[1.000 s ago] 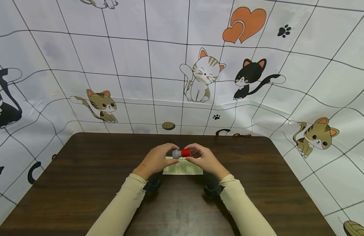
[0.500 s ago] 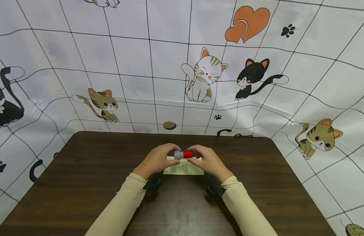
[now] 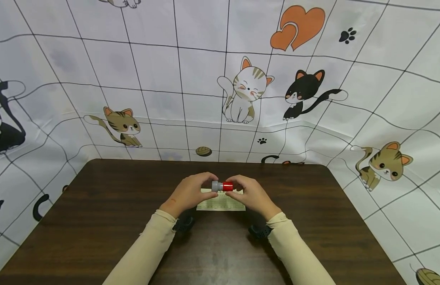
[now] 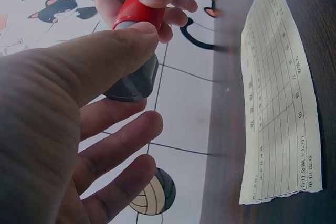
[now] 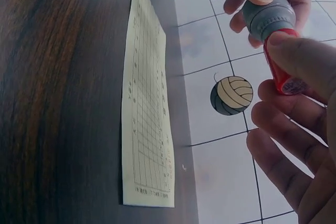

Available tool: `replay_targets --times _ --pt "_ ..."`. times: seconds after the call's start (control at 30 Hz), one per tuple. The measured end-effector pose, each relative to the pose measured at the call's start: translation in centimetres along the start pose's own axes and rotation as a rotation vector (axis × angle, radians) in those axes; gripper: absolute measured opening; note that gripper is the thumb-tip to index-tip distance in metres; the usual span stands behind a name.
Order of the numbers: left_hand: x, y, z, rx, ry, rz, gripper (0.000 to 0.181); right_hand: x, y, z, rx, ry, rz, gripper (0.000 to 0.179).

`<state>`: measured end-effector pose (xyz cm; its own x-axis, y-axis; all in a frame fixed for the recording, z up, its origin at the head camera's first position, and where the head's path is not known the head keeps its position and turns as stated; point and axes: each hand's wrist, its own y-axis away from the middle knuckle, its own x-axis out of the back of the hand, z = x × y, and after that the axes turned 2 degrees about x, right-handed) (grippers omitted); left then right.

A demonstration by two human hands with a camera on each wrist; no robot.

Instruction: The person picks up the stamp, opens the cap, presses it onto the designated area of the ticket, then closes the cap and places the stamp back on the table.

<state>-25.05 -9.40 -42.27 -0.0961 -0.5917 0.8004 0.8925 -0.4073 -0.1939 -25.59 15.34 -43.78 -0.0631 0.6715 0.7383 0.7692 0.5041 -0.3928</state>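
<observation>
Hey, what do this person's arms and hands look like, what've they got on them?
Both arms wear long, pale cream sleeves that end at the wrists. A dark, strap-like device sits at each wrist, one on the left and one on the right. The left hand and right hand are bare, without gloves.

Even light brightens the white backdrop (image 3: 202,71) and glints on a red-and-gray object (image 4: 135,83); dull sheen and soft shadows mark the tabletop (image 3: 220,257), print on the paper (image 3: 220,204) blurred in the head view.
</observation>
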Motion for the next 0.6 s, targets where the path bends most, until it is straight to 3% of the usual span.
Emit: replay_targets --times 0.23,0.6 --pt "-0.04 -0.04 -0.01 0.02 0.003 -0.061 0.048 -0.24 0.03 0.22 -0.02 0.034 -0.003 0.03" --pt "-0.24 -0.16 -0.27 0.038 0.001 -0.071 0.044 -0.37 -0.03 0.42 -0.03 0.026 -0.028 0.029"
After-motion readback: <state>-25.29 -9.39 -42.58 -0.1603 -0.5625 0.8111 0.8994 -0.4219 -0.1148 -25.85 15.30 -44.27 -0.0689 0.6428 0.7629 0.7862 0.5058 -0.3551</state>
